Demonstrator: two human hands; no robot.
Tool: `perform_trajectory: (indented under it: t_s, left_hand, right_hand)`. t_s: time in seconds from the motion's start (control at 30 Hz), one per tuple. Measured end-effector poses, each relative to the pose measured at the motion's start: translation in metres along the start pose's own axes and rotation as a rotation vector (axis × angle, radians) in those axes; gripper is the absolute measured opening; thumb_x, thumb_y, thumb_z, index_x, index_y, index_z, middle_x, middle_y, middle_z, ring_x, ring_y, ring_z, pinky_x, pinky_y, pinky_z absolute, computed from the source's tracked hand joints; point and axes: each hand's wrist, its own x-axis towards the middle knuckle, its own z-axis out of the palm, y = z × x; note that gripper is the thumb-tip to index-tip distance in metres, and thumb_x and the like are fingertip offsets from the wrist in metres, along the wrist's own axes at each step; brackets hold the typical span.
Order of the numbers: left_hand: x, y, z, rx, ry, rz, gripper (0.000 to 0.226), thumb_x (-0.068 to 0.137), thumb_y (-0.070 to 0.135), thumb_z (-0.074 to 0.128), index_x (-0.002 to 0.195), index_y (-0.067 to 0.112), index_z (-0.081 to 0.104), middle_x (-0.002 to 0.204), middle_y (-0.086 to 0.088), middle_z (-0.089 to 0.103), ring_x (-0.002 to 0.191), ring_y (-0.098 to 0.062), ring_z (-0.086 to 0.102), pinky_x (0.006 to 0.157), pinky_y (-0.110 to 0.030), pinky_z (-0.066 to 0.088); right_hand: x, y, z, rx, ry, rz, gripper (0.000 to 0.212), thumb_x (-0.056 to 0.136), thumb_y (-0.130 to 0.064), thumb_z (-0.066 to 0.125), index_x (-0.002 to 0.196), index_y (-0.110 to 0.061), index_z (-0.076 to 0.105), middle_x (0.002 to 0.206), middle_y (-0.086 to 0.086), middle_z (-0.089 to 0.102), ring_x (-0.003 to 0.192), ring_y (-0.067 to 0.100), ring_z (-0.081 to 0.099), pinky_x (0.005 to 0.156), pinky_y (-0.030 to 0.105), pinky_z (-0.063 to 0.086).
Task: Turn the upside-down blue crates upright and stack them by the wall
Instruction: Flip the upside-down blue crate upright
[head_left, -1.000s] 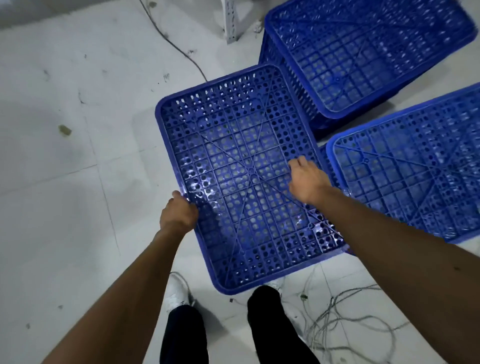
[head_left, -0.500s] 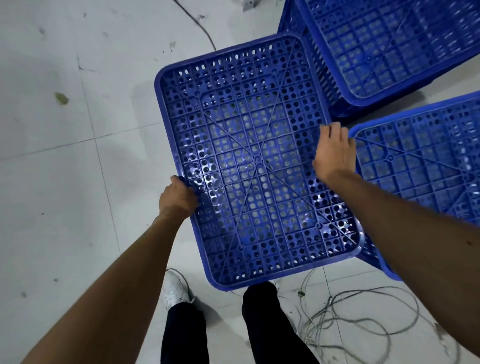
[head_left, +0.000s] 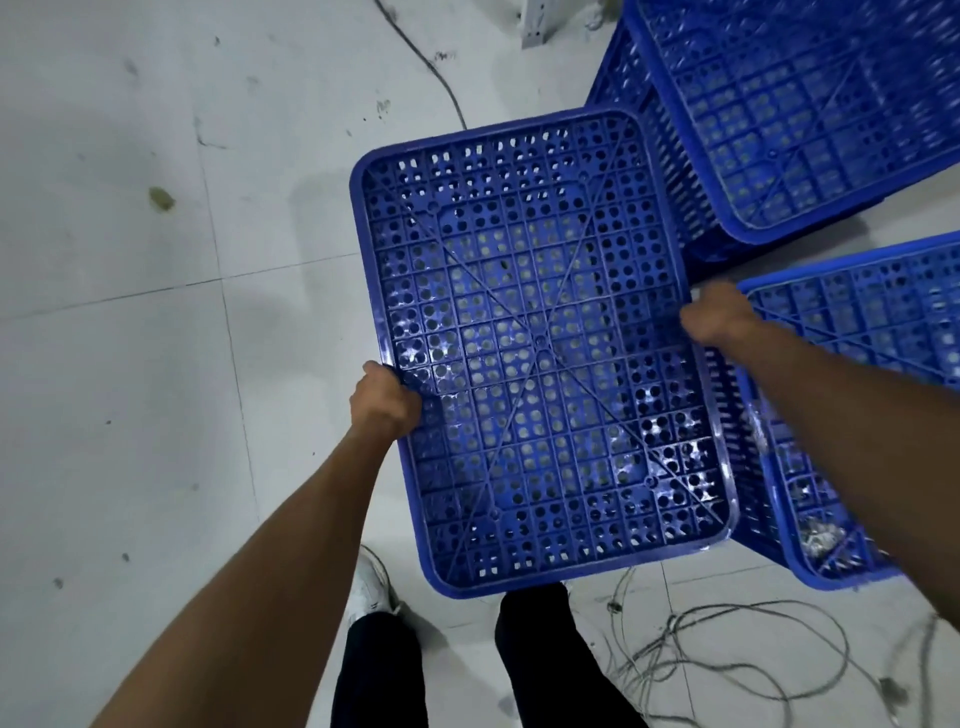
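Observation:
An upside-down blue perforated crate (head_left: 540, 343) fills the middle of the head view, its flat bottom facing me. My left hand (head_left: 384, 400) grips its left long edge. My right hand (head_left: 719, 317) is curled over its right long edge, blurred by motion. A second upside-down blue crate (head_left: 852, 332) lies to the right, partly under my right forearm. A third blue crate (head_left: 810, 119) sits at the upper right, also bottom up, on what looks like another crate.
The floor is pale tile (head_left: 156, 364) with stains. A tangle of grey cables (head_left: 727, 649) lies at the lower right by my feet. One thin cable (head_left: 426, 62) runs off at the top. A white metal post foot (head_left: 535, 26) stands at the top right.
My right hand slid from the crate's bottom surface out to its right edge and closed over it. The crate appears nearer and larger than before. My left hand kept its grip.

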Motion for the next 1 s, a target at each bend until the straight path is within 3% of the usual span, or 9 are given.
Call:
perform_trajectory:
  t_s: [0.03, 0.07, 0.13, 0.27, 0.37, 0.57, 0.67, 0.83, 1.0]
  left_hand:
    - [0.003, -0.008, -0.004, 0.007, 0.005, 0.004, 0.041, 0.092, 0.010, 0.054, 0.128, -0.002, 0.039, 0.119, -0.022, 0.060, 0.106, -0.040, 0.060, 0.080, -0.041, 0.048]
    - [0.006, -0.016, -0.010, 0.017, 0.009, 0.006, 0.040, 0.092, 0.012, 0.054, 0.127, -0.001, 0.040, 0.119, -0.022, 0.060, 0.106, -0.040, 0.059, 0.079, -0.040, 0.047]
    - [0.011, -0.031, -0.022, 0.040, 0.018, 0.011, 0.038, 0.093, 0.015, 0.053, 0.126, 0.000, 0.041, 0.121, -0.022, 0.059, 0.107, -0.040, 0.059, 0.081, -0.040, 0.048]
    - [0.016, -0.060, -0.055, 0.001, 0.000, -0.028, 0.043, 0.090, 0.013, 0.056, 0.129, 0.002, 0.042, 0.117, -0.018, 0.059, 0.105, -0.038, 0.060, 0.089, -0.046, 0.055]
    - [0.035, -0.088, -0.078, -0.065, -0.011, -0.071, 0.043, 0.081, 0.016, 0.057, 0.122, 0.004, 0.049, 0.110, -0.018, 0.064, 0.096, -0.038, 0.065, 0.084, -0.049, 0.059]
    - [0.050, -0.121, -0.106, -0.183, 0.055, -0.046, 0.022, 0.087, 0.012, 0.054, 0.101, 0.002, 0.067, 0.096, -0.017, 0.070, 0.089, -0.037, 0.068, 0.079, -0.043, 0.059]
    - [0.059, -0.133, -0.109, -0.211, 0.046, -0.050, 0.022, 0.084, 0.013, 0.053, 0.096, 0.004, 0.068, 0.098, -0.018, 0.071, 0.089, -0.037, 0.069, 0.083, -0.051, 0.060]
    - [0.057, -0.144, -0.105, -0.159, 0.096, -0.038, 0.027, 0.088, 0.014, 0.049, 0.109, 0.005, 0.064, 0.102, -0.014, 0.069, 0.091, -0.034, 0.066, 0.083, -0.044, 0.058]
    - [0.055, -0.146, -0.100, -0.036, 0.099, 0.035, 0.033, 0.093, 0.016, 0.049, 0.124, 0.004, 0.050, 0.107, -0.009, 0.058, 0.092, -0.030, 0.055, 0.079, -0.037, 0.046]
  right_hand:
    - [-0.003, -0.001, 0.002, 0.017, -0.009, -0.008, 0.015, 0.100, -0.012, 0.045, 0.101, 0.002, 0.052, 0.085, 0.019, 0.048, 0.061, 0.024, 0.041, 0.052, 0.033, 0.035]
    - [-0.007, -0.004, 0.007, 0.039, -0.013, -0.019, 0.021, 0.100, -0.010, 0.044, 0.080, -0.005, 0.047, 0.076, 0.015, 0.042, 0.059, 0.023, 0.036, 0.052, 0.033, 0.033]
    - [-0.017, -0.008, 0.021, 0.090, -0.022, -0.030, 0.034, 0.099, -0.008, 0.044, 0.068, -0.018, 0.033, 0.068, 0.010, 0.036, 0.057, 0.022, 0.032, 0.051, 0.033, 0.030]
    - [-0.038, -0.029, 0.047, 0.171, -0.018, -0.074, 0.036, 0.097, -0.008, 0.044, 0.067, -0.022, 0.029, 0.066, 0.007, 0.032, 0.053, 0.020, 0.029, 0.048, 0.032, 0.028]
    - [-0.055, -0.053, 0.053, 0.158, -0.012, -0.124, 0.029, 0.096, -0.010, 0.044, 0.069, -0.016, 0.036, 0.069, 0.008, 0.038, 0.053, 0.019, 0.032, 0.054, 0.033, 0.032]
    - [-0.069, -0.091, 0.070, 0.263, 0.048, -0.143, 0.012, 0.092, -0.011, 0.045, 0.088, -0.005, 0.054, 0.078, 0.010, 0.053, 0.063, 0.024, 0.048, 0.054, 0.028, 0.036]
    - [-0.071, -0.100, 0.079, 0.315, 0.066, -0.180, 0.026, 0.092, -0.021, 0.050, 0.069, -0.009, 0.046, 0.065, 0.007, 0.045, 0.060, 0.025, 0.043, 0.064, 0.034, 0.040]
    - [-0.072, -0.104, 0.098, 0.306, 0.095, -0.191, 0.048, 0.088, -0.036, 0.063, 0.053, -0.016, 0.037, 0.051, 0.004, 0.038, 0.048, 0.023, 0.039, 0.077, 0.043, 0.054]
    - [-0.072, -0.109, 0.103, 0.294, 0.131, -0.164, 0.041, 0.091, -0.033, 0.065, 0.062, -0.011, 0.045, 0.063, 0.010, 0.049, 0.065, 0.032, 0.053, 0.084, 0.051, 0.055]
